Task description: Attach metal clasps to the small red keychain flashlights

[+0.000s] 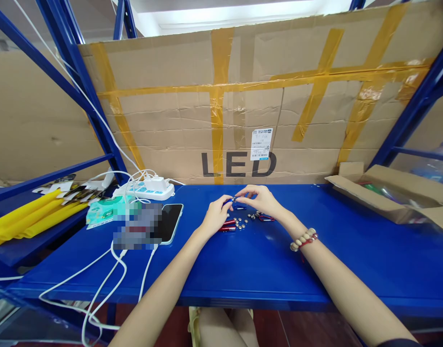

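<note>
1. The left hand and the right hand meet over the middle of the blue metal tabletop, fingertips pinched together on a small blue cylindrical gadget held between them, just above the surface
2. The left hand's fingers are closed on one end of the gadget; the right hand's thumb and forefinger nip the other end, which is too small to make out
3. Just below the hands lie a scatter of small silver button cells, two thin red metal tubes and a red wire clip, all resting on the tabletop
4. A beaded bracelet sits on the right wrist
5. To the left lie a black smartphone, a white power strip with white cables trailing off the front edge
6. Yellow plastic strips lie on the shelf at far left
7. An open cardboard box sits at far right; a taped cardboard sheet printed "LED" stands behind
</note>
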A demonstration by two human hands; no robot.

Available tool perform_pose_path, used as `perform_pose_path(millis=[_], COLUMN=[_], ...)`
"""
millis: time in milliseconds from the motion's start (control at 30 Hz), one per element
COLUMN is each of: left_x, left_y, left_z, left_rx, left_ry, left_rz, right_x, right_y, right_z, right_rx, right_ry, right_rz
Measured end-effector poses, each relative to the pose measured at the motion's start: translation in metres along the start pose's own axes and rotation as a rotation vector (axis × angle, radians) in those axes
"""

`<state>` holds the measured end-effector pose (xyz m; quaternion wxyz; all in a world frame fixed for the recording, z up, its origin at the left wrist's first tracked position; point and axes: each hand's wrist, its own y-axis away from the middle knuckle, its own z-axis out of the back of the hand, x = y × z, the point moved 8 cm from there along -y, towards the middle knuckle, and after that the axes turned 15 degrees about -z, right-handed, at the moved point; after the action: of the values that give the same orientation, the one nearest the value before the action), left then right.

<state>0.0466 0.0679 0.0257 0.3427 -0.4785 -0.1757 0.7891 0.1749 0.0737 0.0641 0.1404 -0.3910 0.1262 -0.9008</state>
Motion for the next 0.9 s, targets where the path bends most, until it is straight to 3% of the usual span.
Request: perform_pose_path(millis=[133,333,567,767,900], left_x=[-0.005,-0.023,-0.024,-0.026,-0.017], left_y=[0.000,0.004,0.007,0.005,0.003], left_z=[-0.001,-0.006,-0.001,0.003,0.002], left_rx=[0.046,0.161,0.106,0.100,0.109], left_ry=[-0.019,-0.080,-0.122,-0.199,-0.221], left_rz=[-0.044,-0.153,-0.185,-0.254,-0.210], right_x=[0.004,-0.004,-0.009,-0.026,-0.027], right_y=[0.001,-0.001,-0.001,0.001,0.000], right_z=[0.002,-0.007,-0.015,-0.031,-0.032], right_rx=[0.017,0.199,0.216,0.306,0.271], right_ry=[-0.069,-0.183,-0.211,-0.297,-0.224], right_rz=[0.021,-0.050,-0.118,-0.370,-0.340])
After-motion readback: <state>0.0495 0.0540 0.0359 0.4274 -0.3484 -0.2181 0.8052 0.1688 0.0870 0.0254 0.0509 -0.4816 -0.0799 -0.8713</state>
